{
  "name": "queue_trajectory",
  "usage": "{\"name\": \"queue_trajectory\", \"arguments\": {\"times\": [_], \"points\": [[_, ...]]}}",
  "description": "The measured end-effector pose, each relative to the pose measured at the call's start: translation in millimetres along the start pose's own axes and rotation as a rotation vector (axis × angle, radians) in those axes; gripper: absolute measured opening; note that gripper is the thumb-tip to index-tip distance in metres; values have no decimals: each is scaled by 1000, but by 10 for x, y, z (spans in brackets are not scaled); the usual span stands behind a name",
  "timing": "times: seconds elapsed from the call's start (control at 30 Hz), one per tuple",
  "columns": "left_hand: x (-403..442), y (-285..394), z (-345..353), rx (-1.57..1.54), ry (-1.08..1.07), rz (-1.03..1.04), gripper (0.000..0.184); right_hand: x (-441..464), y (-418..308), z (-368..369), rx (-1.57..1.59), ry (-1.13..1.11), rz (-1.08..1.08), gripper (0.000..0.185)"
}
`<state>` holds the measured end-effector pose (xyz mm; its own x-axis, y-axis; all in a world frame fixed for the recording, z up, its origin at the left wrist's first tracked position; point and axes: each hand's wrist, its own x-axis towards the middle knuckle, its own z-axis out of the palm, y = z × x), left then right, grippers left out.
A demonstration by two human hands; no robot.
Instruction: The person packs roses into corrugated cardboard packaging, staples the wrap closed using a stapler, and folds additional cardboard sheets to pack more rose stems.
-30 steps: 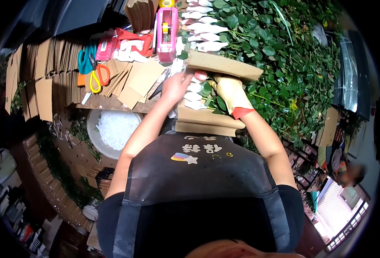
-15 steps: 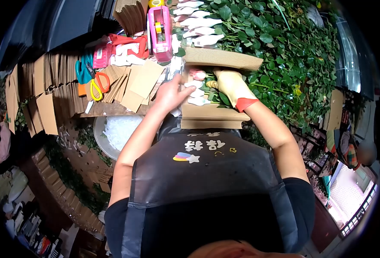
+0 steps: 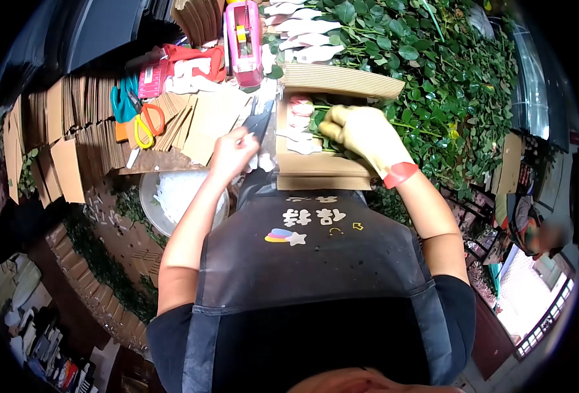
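Note:
My bare left hand [image 3: 236,152] is beside the open cardboard wrap, its fingers curled together; what they hold, if anything, is too small to name. My right hand [image 3: 358,131], in a pale yellow glove, has its fingers curled over the green stems at the wrap's right side. Inside the corrugated cardboard wrap [image 3: 325,164] lie pink rose heads [image 3: 300,108] and white-sleeved buds [image 3: 302,145]. The wrap's upper flap [image 3: 342,80] stands raised. Farther back, more white-sleeved buds [image 3: 312,40] lie in a row.
A pink tape dispenser [image 3: 243,49] stands behind my left hand. Orange and yellow scissors [image 3: 145,128] lie among cardboard pieces [image 3: 221,121]. Below the table edge is a tub of white bits [image 3: 175,200]. Leafy stems [image 3: 433,111] cover the right side. A person [image 3: 528,226] is at far right.
My left hand has moved left, away from the buds. My gloved right hand has shifted slightly along the stems. More of the pink rose heads in the wrap now shows.

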<state>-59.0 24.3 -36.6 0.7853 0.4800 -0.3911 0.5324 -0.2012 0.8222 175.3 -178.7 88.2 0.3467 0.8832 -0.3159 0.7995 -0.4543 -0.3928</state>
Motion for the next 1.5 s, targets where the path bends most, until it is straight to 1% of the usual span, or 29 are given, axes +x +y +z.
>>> {"name": "queue_trajectory", "arguments": {"times": [0.03,0.07,0.1,0.13,0.2,0.23,0.33,0.37,0.47,0.5,0.6,0.63,0.67,0.7,0.77,0.8,0.9,0.93,1.0,1.03,1.13,1.23,1.3,1.33,1.37,1.4,1.43,1.47,1.5], "points": [[42,42,165,3,76,107,33,68,-42,48,-84,-164,27,30],[123,75,252,86,68,166,35,174,-79,122,-169,-324,55,29],[161,142,359,144,93,171,35,271,-85,200,-242,-420,81,25],[198,208,432,201,119,176,38,322,42,363,-276,-414,73,27],[283,344,400,244,-111,113,40,377,328,739,-346,-406,52,29],[308,376,390,266,-229,80,42,403,320,785,-319,-440,114,26],[336,278,542,151,-230,145,42,455,277,812,-222,-464,165,24],[344,249,585,167,-223,146,40,485,244,793,-118,-490,331,38],[250,219,562,41,-151,69,36,475,199,731,-141,-505,237,38],[261,111,506,-91,-103,41,31,482,229,773,-65,-488,310,40],[288,-159,39,-352,-54,-109,19,408,199,617,-136,-511,204,34],[253,-183,52,-249,3,54,16,336,102,442,-39,-472,328,25],[208,-199,60,-146,67,215,12,275,114,372,-212,-472,82,20],[124,30,-48,-143,-173,-32,12,233,12,256,-237,-453,100,22],[137,91,148,90,-157,-16,21,145,-129,138,-273,-401,103,26],[135,122,261,102,-117,50,26,157,-141,161,-257,-429,72,26],[369,-50,555,20,-367,-57,43,202,-120,306,-231,-516,-28,28],[412,-45,591,-2,-400,-68,44,203,-87,390,-212,-488,-58,27],[442,-39,646,-43,-470,-93,46,229,-28,494,-212,-456,-53,27],[426,-32,674,-74,-450,-69,38,225,-23,506,-212,-462,-45,27],[342,35,667,-255,-421,-85,24,229,-38,465,-227,-492,-20,27],[199,-7,677,-579,-310,-110,20,286,-62,449,-243,-557,4,28],[168,-23,759,-637,-261,-158,19,356,-112,479,-209,-607,35,30],[152,-35,795,-668,-234,-182,20,364,-162,471,-157,-602,111,31],[138,-54,812,-635,-197,-122,20,367,-220,432,-108,-595,187,32],[118,-96,852,-688,-149,-129,20,366,-252,406,-60,-589,263,34],[81,-138,896,-741,-102,-138,20,378,-182,483,-11,-617,298,39],[50,-180,930,-793,-52,-146,21,364,-153,522,28,-605,341,40],[-1,-182,931,-816,-11,-108,17,365,-134,541,66,-593,381,41]]}}
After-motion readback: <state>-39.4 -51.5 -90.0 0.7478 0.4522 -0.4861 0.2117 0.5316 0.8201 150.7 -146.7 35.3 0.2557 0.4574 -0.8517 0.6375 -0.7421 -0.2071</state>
